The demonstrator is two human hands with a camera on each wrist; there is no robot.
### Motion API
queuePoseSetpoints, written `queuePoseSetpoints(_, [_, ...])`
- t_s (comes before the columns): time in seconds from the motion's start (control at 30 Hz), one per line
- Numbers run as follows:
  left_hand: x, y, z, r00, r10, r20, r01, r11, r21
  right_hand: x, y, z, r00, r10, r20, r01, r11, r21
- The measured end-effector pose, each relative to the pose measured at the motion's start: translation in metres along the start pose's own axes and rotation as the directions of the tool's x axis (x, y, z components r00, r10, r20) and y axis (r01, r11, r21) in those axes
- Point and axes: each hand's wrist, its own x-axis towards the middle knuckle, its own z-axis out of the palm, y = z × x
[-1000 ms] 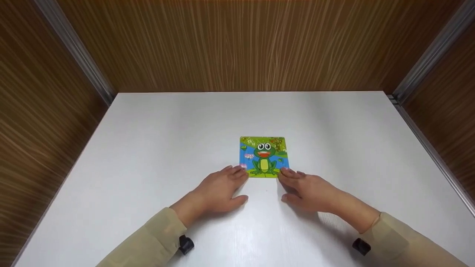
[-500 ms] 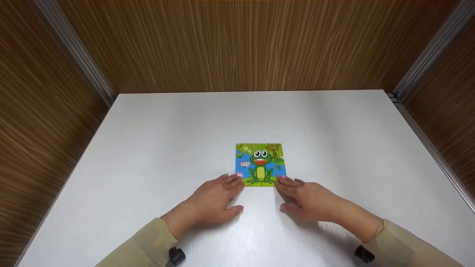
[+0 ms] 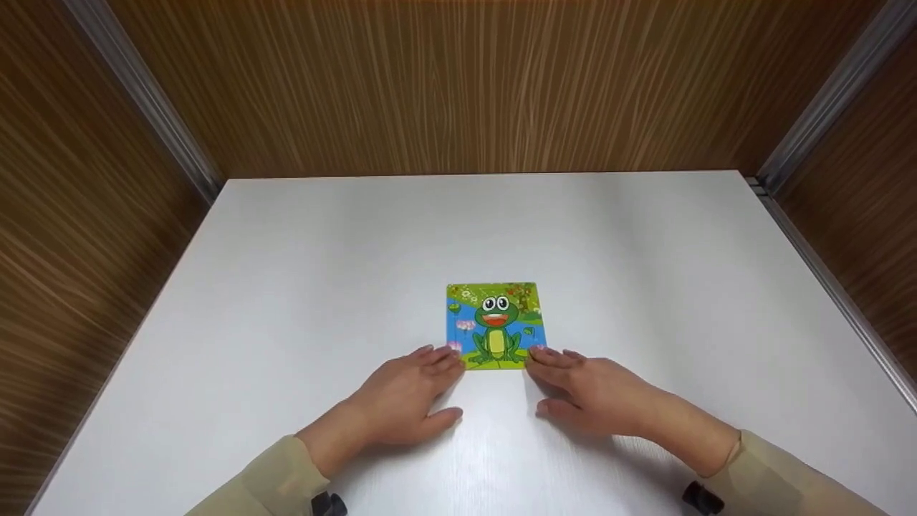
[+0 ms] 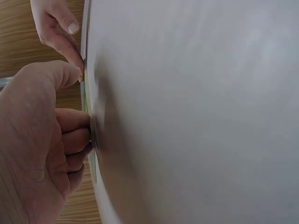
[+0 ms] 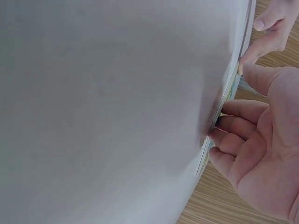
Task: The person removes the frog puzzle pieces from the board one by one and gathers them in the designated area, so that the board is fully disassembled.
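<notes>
A thin square board point(image 3: 496, 321) printed with a smiling green frog lies flat on the white table, in the middle of the head view. My left hand point(image 3: 405, 398) rests its fingertips on the board's near left corner, fingers extended and thumb apart. On the near right corner lie the fingertips of my right hand point(image 3: 602, 398), held much the same way. Seen from the left wrist, the board point(image 4: 87, 102) is only a thin edge under the fingers. The right wrist view likewise shows the fingertips at the board's edge, palm side visible. Neither hand curls round the board.
The white table point(image 3: 344, 251) spreads around the board on all sides. A brown wood-grain panel point(image 3: 458, 86) stands along its back edge, with similar panels at the left and right. Black wrist devices point(image 3: 702, 497) sit under both sleeves.
The board has slid toward the person and slightly left, both hands moving with it. Their fingertips have stayed on its near corners throughout.
</notes>
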Motion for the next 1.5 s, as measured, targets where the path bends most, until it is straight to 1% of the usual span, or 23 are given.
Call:
queuePoseSetpoints(0.07, [0.001,0.000,-0.001,1.000,0.001,0.000,-0.001,1.000,0.011,0.001,0.001,-0.001,1.000,-0.008,-0.019,0.008,1.000,-0.013])
queuePoseSetpoints(0.17, [0.002,0.001,-0.003,1.000,0.003,-0.002,-0.003,1.000,0.022,0.005,0.006,-0.002,0.997,-0.027,-0.067,0.025,0.999,-0.045])
queuePoseSetpoints(0.27, [0.003,0.002,-0.004,1.000,0.006,-0.005,-0.006,1.000,0.031,0.011,0.013,-0.005,0.994,-0.033,-0.107,0.026,0.997,-0.068])
queuePoseSetpoints(0.33, [0.003,0.002,-0.005,1.000,0.006,-0.001,-0.006,0.999,0.031,0.015,0.019,-0.007,0.993,-0.027,-0.116,0.018,0.997,-0.072])
queuePoseSetpoints(0.5, [0.003,0.003,-0.005,1.000,0.011,-0.001,-0.011,1.000,0.024,0.025,0.031,-0.008,0.995,-0.009,-0.104,0.002,0.998,-0.061])
queuePoseSetpoints(0.63, [0.003,0.002,-0.004,0.999,0.036,-0.009,-0.035,0.999,0.026,0.025,0.037,-0.005,0.997,0.029,-0.075,-0.030,0.999,-0.019])
queuePoseSetpoints(0.73, [0.004,-0.001,-0.004,0.998,0.059,-0.022,-0.058,0.998,0.016,0.024,0.037,-0.003,0.997,0.048,-0.063,-0.047,0.999,0.008])
queuePoseSetpoints(0.83, [0.006,-0.004,-0.005,0.996,0.071,-0.054,-0.072,0.997,-0.010,0.022,0.035,-0.002,0.997,0.050,-0.059,-0.049,0.999,0.017])
queuePoseSetpoints(0.9, [0.010,-0.006,-0.006,0.992,0.081,-0.096,-0.084,0.996,-0.029,0.021,0.033,-0.002,0.997,0.049,-0.056,-0.048,0.999,0.019])
queuePoseSetpoints(0.97, [0.017,-0.007,-0.007,0.984,0.090,-0.153,-0.099,0.994,-0.047,0.020,0.032,-0.001,0.997,0.051,-0.053,-0.049,0.999,0.021])
queuePoseSetpoints(1.03, [0.028,-0.008,-0.009,0.971,0.093,-0.220,-0.112,0.991,-0.074,0.018,0.032,-0.002,0.997,0.051,-0.056,-0.050,0.999,0.017])
queuePoseSetpoints(1.1, [0.044,-0.010,-0.014,0.954,0.093,-0.285,-0.130,0.985,-0.114,0.017,0.032,-0.004,0.997,0.051,-0.060,-0.051,0.999,0.008])
queuePoseSetpoints(1.17, [0.061,-0.013,-0.019,0.938,0.076,-0.337,-0.140,0.975,-0.170,0.016,0.033,-0.006,0.997,0.052,-0.062,-0.052,0.999,-0.001])
queuePoseSetpoints(1.23, [0.078,-0.016,-0.024,0.927,0.046,-0.371,-0.139,0.964,-0.228,0.016,0.033,-0.006,0.997,0.052,-0.065,-0.052,0.999,-0.009])
queuePoseSetpoints(1.27, [0.087,-0.018,-0.026,0.925,0.028,-0.378,-0.135,0.957,-0.258,0.016,0.033,-0.006,0.997,0.048,-0.068,-0.049,0.999,-0.014])
queuePoseSetpoints(1.33, [0.103,-0.022,-0.029,0.927,-0.022,-0.374,-0.106,0.942,-0.319,0.017,0.032,-0.006,0.997,0.047,-0.064,-0.048,0.999,-0.017])
queuePoseSetpoints(1.37, [0.110,-0.024,-0.029,0.931,-0.049,-0.362,-0.087,0.933,-0.349,0.018,0.032,-0.005,0.997,0.045,-0.061,-0.046,0.999,-0.017])
queuePoseSetpoints(1.43, [0.124,-0.027,-0.030,0.944,-0.097,-0.316,-0.043,0.912,-0.407,0.018,0.032,-0.004,0.998,0.041,-0.053,-0.042,0.999,-0.017])
queuePoseSetpoints(1.5, [0.135,-0.029,-0.029,0.958,-0.134,-0.253,-0.001,0.881,-0.472,0.018,0.032,-0.004,0.998,0.047,-0.043,-0.048,0.999,-0.013])
